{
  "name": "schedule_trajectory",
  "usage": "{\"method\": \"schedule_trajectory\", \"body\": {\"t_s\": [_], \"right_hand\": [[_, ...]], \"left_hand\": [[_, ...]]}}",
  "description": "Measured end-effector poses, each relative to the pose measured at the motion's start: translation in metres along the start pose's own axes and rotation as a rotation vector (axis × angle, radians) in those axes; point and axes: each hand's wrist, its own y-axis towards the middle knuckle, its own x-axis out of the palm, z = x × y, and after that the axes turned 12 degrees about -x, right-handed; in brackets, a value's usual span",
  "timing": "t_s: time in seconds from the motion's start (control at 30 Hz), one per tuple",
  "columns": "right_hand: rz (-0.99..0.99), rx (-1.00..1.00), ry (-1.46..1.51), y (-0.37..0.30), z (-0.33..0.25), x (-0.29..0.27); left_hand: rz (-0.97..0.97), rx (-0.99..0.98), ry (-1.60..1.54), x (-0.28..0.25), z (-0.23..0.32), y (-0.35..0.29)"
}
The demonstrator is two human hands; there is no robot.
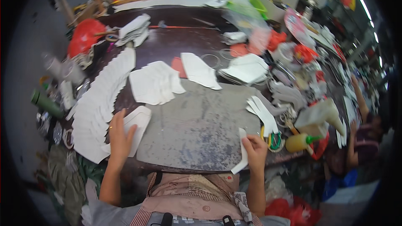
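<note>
At the left side of the grey work board (188, 129), my left hand (120, 139) is spread, its fingers stretched out over the edge of a white cut piece (141, 119). My right hand (256, 151) pinches a narrow, bent white strip (240, 163) between thumb and fingers near the board's right front corner. Similar white strips (263, 113) lie in a small pile just beyond that hand. A long overlapping fan of white pieces (94, 109) curves along the table left of my left hand. More overlapping white pieces (155, 83) lie at the board's far edge.
Right of the board stand a yellow squeeze bottle (296, 142) with a green tip and a whitish plastic container (320, 117). Scissors with green handles (274, 141) lie near my right hand. A stack of white pieces (245, 69) sits at the back right. Another person's arm (361, 100) shows far right.
</note>
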Motion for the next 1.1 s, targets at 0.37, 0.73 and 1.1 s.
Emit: {"method": "schedule_trajectory", "body": {"t_s": [0.37, 0.73, 1.1], "right_hand": [[0.005, -0.007, -0.041, -0.003, 0.006, -0.007], [-0.006, 0.012, 0.03, -0.003, -0.001, 0.002], [-0.042, 0.02, -0.118, -0.001, -0.011, -0.001]], "left_hand": [[-0.475, 0.003, -0.25, -0.006, -0.017, 0.055], [-0.879, -0.125, -0.534, -0.073, 0.023, 0.093], [-1.241, 0.847, -0.28, 0.089, 0.398, 0.239]]}}
